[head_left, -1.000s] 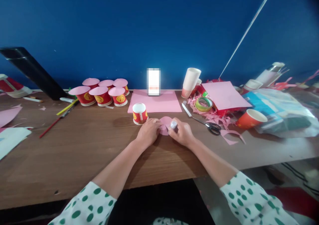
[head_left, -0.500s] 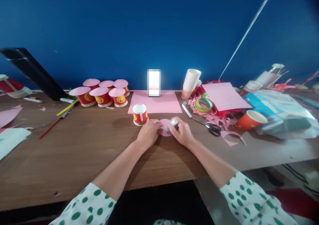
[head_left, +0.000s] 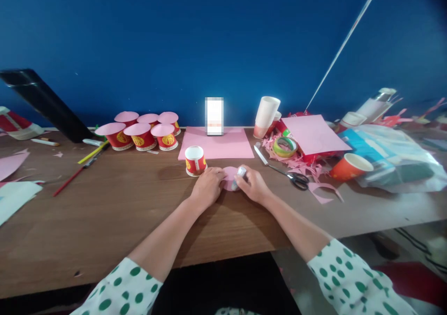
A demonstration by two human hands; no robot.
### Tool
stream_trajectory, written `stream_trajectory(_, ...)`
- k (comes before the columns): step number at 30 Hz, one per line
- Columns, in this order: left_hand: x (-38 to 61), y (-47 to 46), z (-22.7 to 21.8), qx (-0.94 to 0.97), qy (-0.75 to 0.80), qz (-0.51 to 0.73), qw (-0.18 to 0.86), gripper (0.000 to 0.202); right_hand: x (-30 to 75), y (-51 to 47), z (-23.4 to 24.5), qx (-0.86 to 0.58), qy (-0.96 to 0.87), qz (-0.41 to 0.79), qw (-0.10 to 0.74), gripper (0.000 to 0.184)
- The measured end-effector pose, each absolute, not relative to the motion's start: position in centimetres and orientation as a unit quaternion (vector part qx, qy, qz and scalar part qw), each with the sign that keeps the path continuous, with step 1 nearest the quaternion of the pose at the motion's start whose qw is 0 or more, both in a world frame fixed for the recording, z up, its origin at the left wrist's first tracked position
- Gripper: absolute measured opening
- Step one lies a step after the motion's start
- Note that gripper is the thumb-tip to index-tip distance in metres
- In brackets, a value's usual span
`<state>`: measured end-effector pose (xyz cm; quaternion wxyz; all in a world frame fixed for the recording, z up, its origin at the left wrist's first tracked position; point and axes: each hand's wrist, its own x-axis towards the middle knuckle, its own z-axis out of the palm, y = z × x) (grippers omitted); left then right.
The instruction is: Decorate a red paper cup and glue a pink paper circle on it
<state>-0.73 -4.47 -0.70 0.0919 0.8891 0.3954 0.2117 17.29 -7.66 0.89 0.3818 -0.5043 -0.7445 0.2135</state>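
A pink paper disc (head_left: 230, 171) lies on the table in front of me. My left hand (head_left: 208, 185) pins its left edge, fingers together on the paper. Gripped in my right hand (head_left: 256, 184) is a small white tube that looks like a glue stick (head_left: 240, 172), tilted with its lower end against the disc's right side. Just beyond my left hand stands a red-and-gold paper cup (head_left: 195, 160), white inside. Farther left, several similar red cups (head_left: 140, 141) carry pink paper discs on top.
Behind the disc lie pink sheets (head_left: 218, 148) with a bright, blurred-out phone-like screen (head_left: 214, 116). To the right are scissors (head_left: 299, 181), a tape roll (head_left: 284, 146), stacked white cups (head_left: 267, 114), an orange cup (head_left: 351, 167) and paper scraps. A black box-like object (head_left: 49, 103) leans at left.
The glue stick has tilted and shifted slightly on the disc with my right hand. My left hand keeps its hold; the whole view has moved a little.
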Motion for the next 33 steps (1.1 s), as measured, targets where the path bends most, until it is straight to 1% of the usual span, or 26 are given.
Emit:
stream_trajectory(2, -0.7, -4.5, -0.7, 0.89, 0.394, 0.212, 0.091, 0.028, 17.5, -7.5, 0.9, -0.501, -0.695, 0.246, 0.452, 0.018)
stream_trajectory(4, -0.6, -4.5, -0.6, 0.889, 0.396, 0.214, 0.088, 0.026, 18.0, -7.0, 0.8, -0.516, -0.637, 0.239, 0.521, 0.017)
stream_trajectory(5, -0.6, -4.6, -0.5, 0.888, 0.398, 0.215, 0.086, 0.026, 18.3, -6.7, 0.7, -0.528, -0.612, 0.226, 0.544, 0.016)
stream_trajectory(7, -0.6, -4.7, -0.4, 0.887, 0.399, 0.218, 0.085, 0.026, 19.2, -6.0, 0.3, -0.557, -0.58, 0.201, 0.559, 0.016)
stream_trajectory(9, -0.6, -4.8, -0.3, 0.886, 0.398, 0.222, 0.087, 0.026, 20.3, -5.3, 0.0, -0.609, -0.56, 0.15, 0.541, 0.02)
stream_trajectory(13, -0.7, -4.8, -0.5, 0.877, 0.406, 0.24, 0.091, 0.029, 22.0, -4.5, -0.3, -0.698, -0.571, 0.019, 0.43, 0.032)
stream_trajectory(16, -0.7, -4.6, -0.8, 0.869, 0.418, 0.248, 0.091, 0.032, 22.5, -4.5, -0.3, -0.725, -0.603, -0.04, 0.331, 0.03)
stream_trajectory(18, -0.6, -4.5, -1.2, 0.862, 0.434, 0.248, 0.083, 0.036, 22.5, -4.6, -0.3, -0.732, -0.611, -0.074, 0.294, 0.026)
stream_trajectory(23, -0.5, -4.7, -1.7, 0.859, 0.452, 0.234, 0.054, 0.037, 22.7, -4.7, -0.3, -0.744, -0.589, -0.135, 0.285, 0.024)
stream_trajectory(27, -0.5, -4.9, -1.6, 0.866, 0.444, 0.224, 0.044, 0.036, 22.9, -4.7, -0.5, -0.763, -0.578, -0.129, 0.258, 0.026)
stream_trajectory(33, -0.5, -5.0, -1.1, 0.879, 0.406, 0.245, 0.052, 0.032, 22.7, -4.7, -0.5, -0.769, -0.592, -0.109, 0.216, 0.024)
